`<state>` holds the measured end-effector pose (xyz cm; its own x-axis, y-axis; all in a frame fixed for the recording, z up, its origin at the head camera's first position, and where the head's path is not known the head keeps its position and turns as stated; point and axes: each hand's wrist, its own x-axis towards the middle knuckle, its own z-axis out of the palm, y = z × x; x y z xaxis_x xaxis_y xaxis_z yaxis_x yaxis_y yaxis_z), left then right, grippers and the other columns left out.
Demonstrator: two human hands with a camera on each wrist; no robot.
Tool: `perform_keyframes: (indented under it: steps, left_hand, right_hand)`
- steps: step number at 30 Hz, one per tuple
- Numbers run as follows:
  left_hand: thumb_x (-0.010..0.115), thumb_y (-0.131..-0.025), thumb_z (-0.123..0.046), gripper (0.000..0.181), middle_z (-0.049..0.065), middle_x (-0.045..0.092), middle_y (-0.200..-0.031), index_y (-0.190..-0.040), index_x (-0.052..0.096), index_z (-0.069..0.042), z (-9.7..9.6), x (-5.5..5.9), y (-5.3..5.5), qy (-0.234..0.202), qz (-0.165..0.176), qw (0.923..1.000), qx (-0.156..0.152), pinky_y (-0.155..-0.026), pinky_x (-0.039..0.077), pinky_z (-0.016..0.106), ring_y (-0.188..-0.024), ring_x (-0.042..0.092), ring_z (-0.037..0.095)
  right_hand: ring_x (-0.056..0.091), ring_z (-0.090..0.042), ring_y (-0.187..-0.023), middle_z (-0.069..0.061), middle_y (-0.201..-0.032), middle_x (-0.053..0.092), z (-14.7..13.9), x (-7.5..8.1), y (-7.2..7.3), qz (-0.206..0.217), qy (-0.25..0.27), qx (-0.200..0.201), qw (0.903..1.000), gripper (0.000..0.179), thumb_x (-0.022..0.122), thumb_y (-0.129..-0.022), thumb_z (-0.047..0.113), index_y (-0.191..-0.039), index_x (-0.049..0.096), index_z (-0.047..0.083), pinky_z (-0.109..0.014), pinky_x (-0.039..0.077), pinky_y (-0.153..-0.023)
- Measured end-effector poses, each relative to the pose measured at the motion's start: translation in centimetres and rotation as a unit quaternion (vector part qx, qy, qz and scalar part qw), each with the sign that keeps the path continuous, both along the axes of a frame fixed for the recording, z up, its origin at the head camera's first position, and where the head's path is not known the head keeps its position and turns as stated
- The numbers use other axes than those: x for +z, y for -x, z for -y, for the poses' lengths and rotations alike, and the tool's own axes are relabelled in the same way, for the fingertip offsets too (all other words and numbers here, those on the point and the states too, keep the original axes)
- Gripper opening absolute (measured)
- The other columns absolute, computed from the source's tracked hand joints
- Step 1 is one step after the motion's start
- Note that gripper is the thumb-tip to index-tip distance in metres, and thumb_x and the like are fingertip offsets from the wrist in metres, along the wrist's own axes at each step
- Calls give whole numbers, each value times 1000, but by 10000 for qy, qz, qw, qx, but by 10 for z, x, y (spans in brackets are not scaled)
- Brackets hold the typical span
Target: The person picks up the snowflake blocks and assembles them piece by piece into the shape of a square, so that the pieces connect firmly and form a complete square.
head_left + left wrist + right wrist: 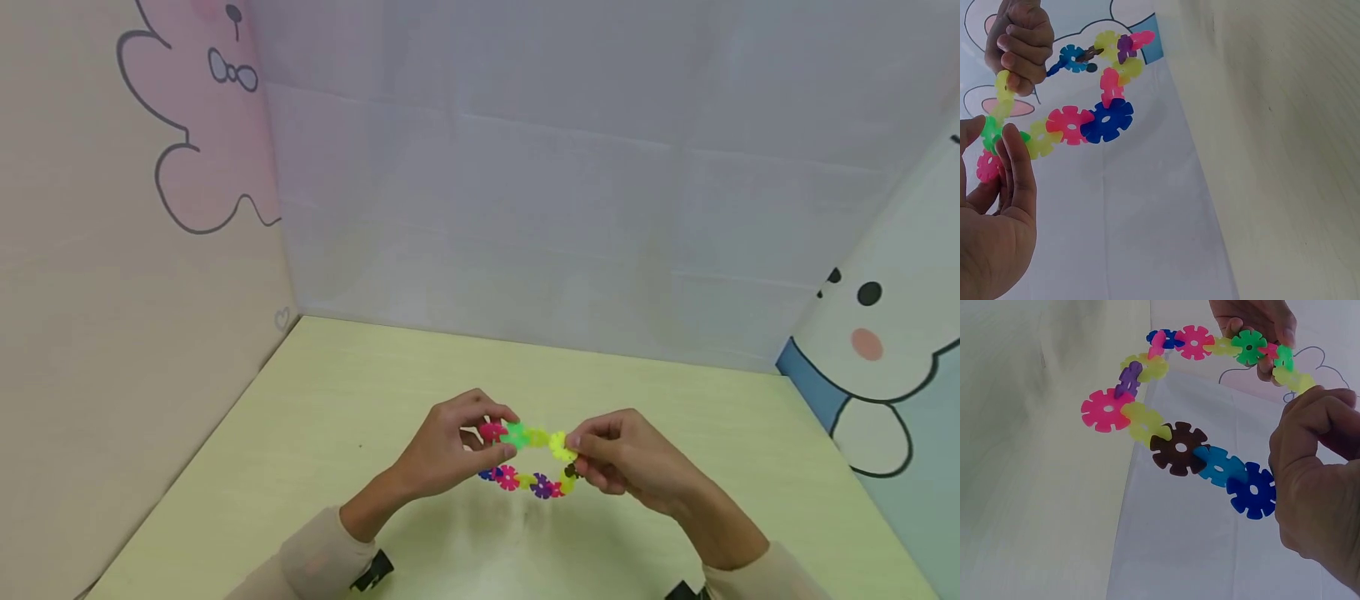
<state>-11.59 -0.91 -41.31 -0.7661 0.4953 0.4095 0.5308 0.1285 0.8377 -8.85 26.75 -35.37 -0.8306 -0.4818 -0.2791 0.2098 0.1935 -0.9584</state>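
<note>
Both hands hold up a loop of interlocking plastic snowflake discs above the table. My left hand (442, 446) pinches the chain at a green disc (517, 435), with a pink disc (491, 432) beside its fingers. The right hand (641, 458) grips a yellow disc (559, 446) between thumb and fingers. In the right wrist view the chain hangs round through a pink disc (1107, 410), a brown disc (1179, 450) and a light blue disc (1221, 467) to a dark blue disc (1252, 491) against the right hand. The right fingers hide the join there.
A pale wooden-look table (315, 400) lies below the hands. White sheeting (525, 208) stands along its back edge. Panels with cartoon animals flank it, a pink figure (217, 142) on the left and a white one (892, 333) on the right.
</note>
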Motion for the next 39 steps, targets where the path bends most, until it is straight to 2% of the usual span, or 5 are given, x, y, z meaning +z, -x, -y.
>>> perform_keyframes:
  steps: [10,19,27,36,39]
  left_hand:
    - [78,-93,-17,26,3,64,-103,-118,73,-11,4,-4,-2,62,-279,9992,-283,-71,62,25,-82,63,4]
    - [77,-93,-16,26,5,65,-103,-118,74,-8,4,-12,-4,-24,-805,9967,-98,-71,61,23,-79,66,4]
    - [81,-90,-21,30,-1,64,-103,-117,71,-14,4,-6,-2,257,-774,9967,10,-65,56,19,-71,57,1]
    - [92,-72,-50,41,-17,67,-89,-104,76,-30,-8,11,6,1340,-2185,9625,885,-60,38,13,-71,52,1]
    - [94,-69,-49,40,-17,68,-85,-102,79,-30,-8,13,7,1335,-2047,9663,803,-67,37,16,-75,46,0]
  right_hand:
    - [46,-7,-56,2,-72,62,4,-3,3,77,-92,174,9998,25,61,-104,20,-102,68,-5,-18,39,-51]
    - [49,-9,-57,1,-70,61,14,-12,1,-204,-202,-56,9996,25,61,-104,16,-102,69,-8,-20,42,-51]
    - [49,-9,-56,1,-71,61,19,-12,1,-179,-162,-182,9995,26,61,-104,16,-104,68,-9,-20,41,-51]
    - [47,-7,-56,3,-73,61,22,-15,5,-163,167,194,9995,32,60,-105,22,-104,66,-9,-18,41,-50]
    - [47,-8,-56,2,-72,60,25,-15,6,-166,170,228,9995,32,61,-105,23,-104,67,-8,-18,41,-50]
